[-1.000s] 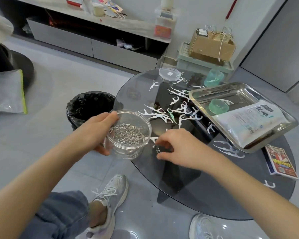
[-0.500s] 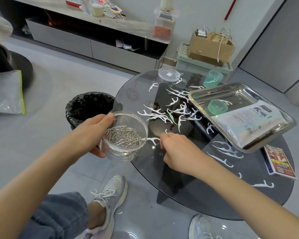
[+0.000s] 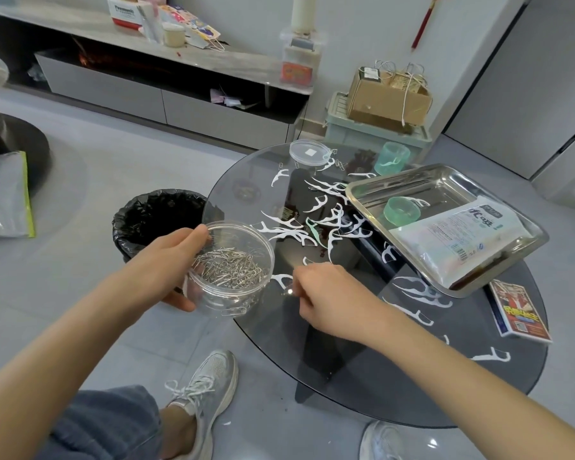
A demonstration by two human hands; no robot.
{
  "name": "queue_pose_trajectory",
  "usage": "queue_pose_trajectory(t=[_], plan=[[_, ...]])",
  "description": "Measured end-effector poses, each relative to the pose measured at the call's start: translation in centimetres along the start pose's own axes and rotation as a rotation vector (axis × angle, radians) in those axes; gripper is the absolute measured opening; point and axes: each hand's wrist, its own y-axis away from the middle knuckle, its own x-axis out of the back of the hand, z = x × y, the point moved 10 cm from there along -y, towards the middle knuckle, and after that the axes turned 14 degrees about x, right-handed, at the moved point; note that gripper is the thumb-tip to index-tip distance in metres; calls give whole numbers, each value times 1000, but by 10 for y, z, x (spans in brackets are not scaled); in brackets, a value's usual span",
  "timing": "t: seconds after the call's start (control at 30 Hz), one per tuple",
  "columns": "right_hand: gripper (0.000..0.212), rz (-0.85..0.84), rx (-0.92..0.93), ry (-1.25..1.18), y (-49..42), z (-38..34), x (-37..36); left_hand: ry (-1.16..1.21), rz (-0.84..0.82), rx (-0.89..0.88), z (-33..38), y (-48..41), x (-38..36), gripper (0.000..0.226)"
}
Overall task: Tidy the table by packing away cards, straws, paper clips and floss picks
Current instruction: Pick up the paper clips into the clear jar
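Observation:
My left hand (image 3: 173, 263) grips a clear round tub (image 3: 236, 287) half full of paper clips (image 3: 228, 267), held at the near left edge of the round glass table (image 3: 362, 376). My right hand (image 3: 329, 293) rests on the glass just right of the tub, fingers curled and pinching a paper clip (image 3: 289, 291) at the fingertips. Several white floss picks (image 3: 316, 224) lie scattered over the table's middle. The tub's clear lid (image 3: 309, 152) lies at the far edge with a few loose clips beside it. A card box (image 3: 520, 313) sits at the right edge.
A steel tray (image 3: 372, 190) at the right holds a green cap (image 3: 402, 210) and a white packet (image 3: 458, 237). A green cup (image 3: 391, 159) stands behind it. A black-lined bin (image 3: 156, 217) stands on the floor left of the table. My shoes are under the table's near edge.
My right hand has drawn a paper clip along the glass toward the tub. The tub in my left hand has tipped a little and stayed by the table edge.

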Motion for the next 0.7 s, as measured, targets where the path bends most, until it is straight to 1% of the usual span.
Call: queue_pose_trajectory(t=[0.03,0.1,0.17,0.23,0.33,0.4,0.5,0.53,0.57,0.63,0.7], plan=[[11,61,-41,-85,3,9,7,-4,-4,-3,0,0,-2,34],[9,268,-106,-240,9,22,35,-15,-11,-11,1,-1,-5,34],[8,444,-118,-384,13,23,63,-15,-23,-6,3,-3,-11,33],[9,491,-92,-515,12,18,75,-15,-40,-1,8,-4,-18,32],[13,504,-69,-633,3,18,76,-19,-47,0,17,-6,-28,32],[19,555,-88,-626,4,30,81,-26,-43,-5,24,-9,-34,34],[23,644,-152,-514,14,58,100,-29,-26,-31,35,-21,-39,37],[25,630,-190,-471,16,71,104,-27,-11,-36,38,-26,-37,39],[27,567,-232,-408,15,86,104,-24,7,-35,40,-33,-36,42],[32,341,-287,-261,7,115,88,0,52,-27,45,-49,-29,43],[35,165,-271,-173,-3,128,62,33,99,-19,49,-61,-23,42]])
